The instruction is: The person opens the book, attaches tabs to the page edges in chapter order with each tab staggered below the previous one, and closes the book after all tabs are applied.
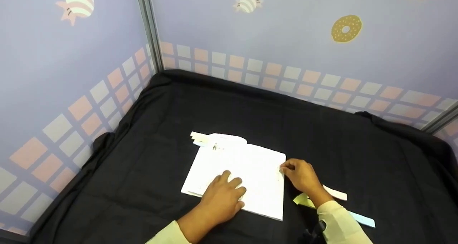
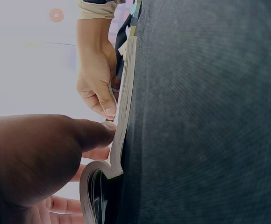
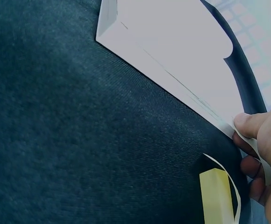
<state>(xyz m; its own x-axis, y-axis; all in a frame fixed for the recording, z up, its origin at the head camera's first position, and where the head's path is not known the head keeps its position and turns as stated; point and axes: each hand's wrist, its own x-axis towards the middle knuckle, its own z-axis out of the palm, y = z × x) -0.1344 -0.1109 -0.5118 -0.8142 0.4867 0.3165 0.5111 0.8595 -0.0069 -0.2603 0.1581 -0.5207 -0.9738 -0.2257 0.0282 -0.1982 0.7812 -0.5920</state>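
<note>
An open book [image 1: 257,176] with white pages lies on black cloth, and its left pages curl up in the left wrist view. My left hand [image 1: 223,197] rests on the pages near the lower edge, fingers spread. Along the right page edge, my right hand [image 1: 302,174] pinches a narrow pale sticky strip [image 3: 267,172] between thumb and fingers. One end of that strip is at the page edge; the rest bends back under my fingers. Several pale tabs [image 1: 199,138] stick out from the book's upper left side.
Right of the book, partly under my right forearm, lie a yellow sticky strip [image 1: 303,200], a whitish strip [image 1: 336,193] and a light blue strip [image 1: 363,219]. Black cloth [image 1: 143,179] covers the table. Patterned panels [image 1: 286,29] stand behind and at the left.
</note>
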